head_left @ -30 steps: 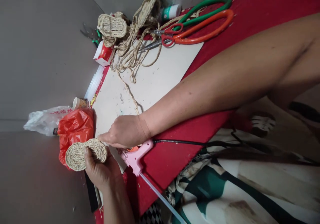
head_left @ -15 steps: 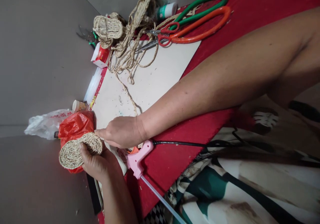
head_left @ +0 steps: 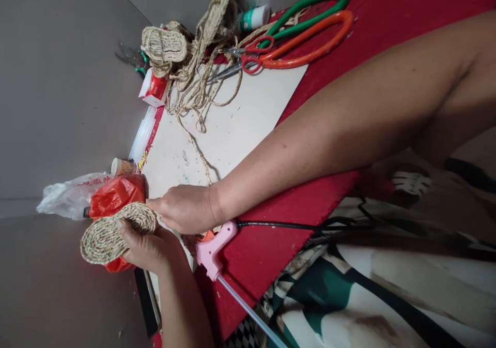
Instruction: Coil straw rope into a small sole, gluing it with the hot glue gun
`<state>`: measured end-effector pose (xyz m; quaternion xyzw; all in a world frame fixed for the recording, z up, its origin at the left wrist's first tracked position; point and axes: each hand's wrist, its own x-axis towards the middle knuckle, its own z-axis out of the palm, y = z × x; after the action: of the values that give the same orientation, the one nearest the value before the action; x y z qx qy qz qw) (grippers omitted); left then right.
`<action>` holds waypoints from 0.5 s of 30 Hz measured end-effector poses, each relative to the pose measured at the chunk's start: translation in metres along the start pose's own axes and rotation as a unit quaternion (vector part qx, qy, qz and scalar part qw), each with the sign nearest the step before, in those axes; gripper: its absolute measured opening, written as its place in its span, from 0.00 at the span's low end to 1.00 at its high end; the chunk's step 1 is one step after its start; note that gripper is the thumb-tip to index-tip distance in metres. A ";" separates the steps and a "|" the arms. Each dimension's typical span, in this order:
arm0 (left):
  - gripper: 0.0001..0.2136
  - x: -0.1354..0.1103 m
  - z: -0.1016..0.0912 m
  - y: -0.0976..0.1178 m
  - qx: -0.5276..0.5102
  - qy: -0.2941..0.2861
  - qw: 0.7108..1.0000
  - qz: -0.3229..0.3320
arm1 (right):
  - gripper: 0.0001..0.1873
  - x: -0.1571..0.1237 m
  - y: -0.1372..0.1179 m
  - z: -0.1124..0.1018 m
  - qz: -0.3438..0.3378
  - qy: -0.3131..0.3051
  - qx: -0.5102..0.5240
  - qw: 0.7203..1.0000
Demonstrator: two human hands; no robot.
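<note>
My left hand [head_left: 149,247] comes in from the bottom and grips an oval woven jute piece [head_left: 103,234], thumb on top. My right hand [head_left: 186,208] reaches across from the right, and its closed fingertips pinch the near end of the same piece. A braided cord [head_left: 199,151] runs from under that hand to the jute cord pile [head_left: 197,74]. A pink glue gun [head_left: 213,244] lies just below my right wrist, its black cable trailing right.
A white board [head_left: 240,120] lies on the red table cover [head_left: 271,250]. Large orange scissors [head_left: 310,45], green scissors [head_left: 310,9], small red scissors [head_left: 256,56], a second woven piece [head_left: 163,45], a red-white box [head_left: 153,87], a glue bottle [head_left: 253,17], a red bag [head_left: 114,195] and a paper cup [head_left: 122,166] surround it.
My left hand has carried the woven piece a little to the left and tilted it. My right hand has followed its end, staying on it.
</note>
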<state>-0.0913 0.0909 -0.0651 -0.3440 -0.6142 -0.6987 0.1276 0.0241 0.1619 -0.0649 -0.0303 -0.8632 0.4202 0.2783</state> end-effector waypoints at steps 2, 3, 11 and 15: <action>0.19 -0.001 0.001 -0.001 0.013 0.000 1.000 0.006 | 0.18 0.001 -0.001 0.001 0.015 0.005 0.008 1.000; 0.18 -0.002 0.002 -0.002 0.019 -0.002 1.000 0.009 | 0.18 0.002 -0.001 0.002 0.024 0.009 0.015 1.000; 0.20 -0.018 0.006 0.002 0.048 0.023 0.995 0.082 | 0.13 0.003 0.001 0.005 0.081 0.052 0.136 0.986; 0.20 -0.022 0.010 0.006 0.043 0.027 0.994 0.099 | 0.10 0.003 -0.001 0.007 0.100 0.070 0.166 0.978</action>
<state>-0.0686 0.0935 -0.0746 -0.3788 -0.6025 -0.6647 0.2272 0.0186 0.1575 -0.0666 -0.0997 -0.7520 0.5804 0.2960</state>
